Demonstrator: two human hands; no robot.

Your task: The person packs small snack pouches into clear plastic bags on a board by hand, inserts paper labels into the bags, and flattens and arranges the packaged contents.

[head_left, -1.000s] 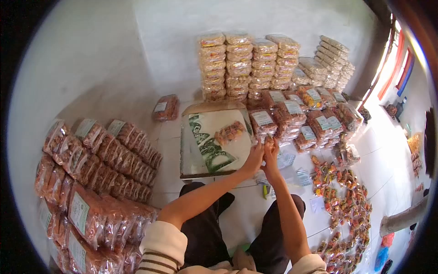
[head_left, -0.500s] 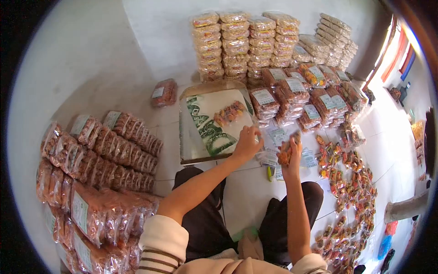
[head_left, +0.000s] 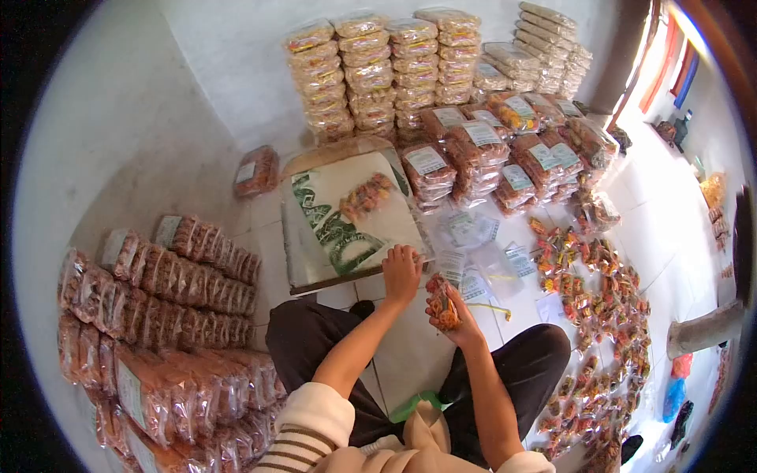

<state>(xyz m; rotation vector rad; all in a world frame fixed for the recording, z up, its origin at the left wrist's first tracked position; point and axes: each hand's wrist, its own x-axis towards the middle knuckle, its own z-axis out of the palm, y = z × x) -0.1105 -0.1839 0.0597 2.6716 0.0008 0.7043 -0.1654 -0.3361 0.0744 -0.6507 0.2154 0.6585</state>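
My right hand [head_left: 456, 317] is wrapped round a small clear packet of orange-brown snacks [head_left: 442, 307], held above the floor in front of my knees. Close to it, my left hand [head_left: 403, 276] is over the near right corner of a shallow cardboard tray [head_left: 293, 276], its fingers loosely bent and slightly apart with nothing visible in them. A white bag with green print [head_left: 371, 236] lies flat in the tray. On that bag rests a clear packet of mixed orange and red snacks [head_left: 367, 197].
Printed labels [head_left: 473, 282] and clear plastic [head_left: 498, 272] lie beyond my right hand. Many small packets [head_left: 591, 315] cover the floor at right. Labelled snack packs [head_left: 479, 154] and pale packs [head_left: 367, 75] stand stacked behind; brown packs [head_left: 169, 292] are piled at left. A thick post [head_left: 702, 331] juts in.
My right hand has come down and left, nearer my body, with the packet still in it. My left hand is now over the tray's near corner, and the camera view has shifted.
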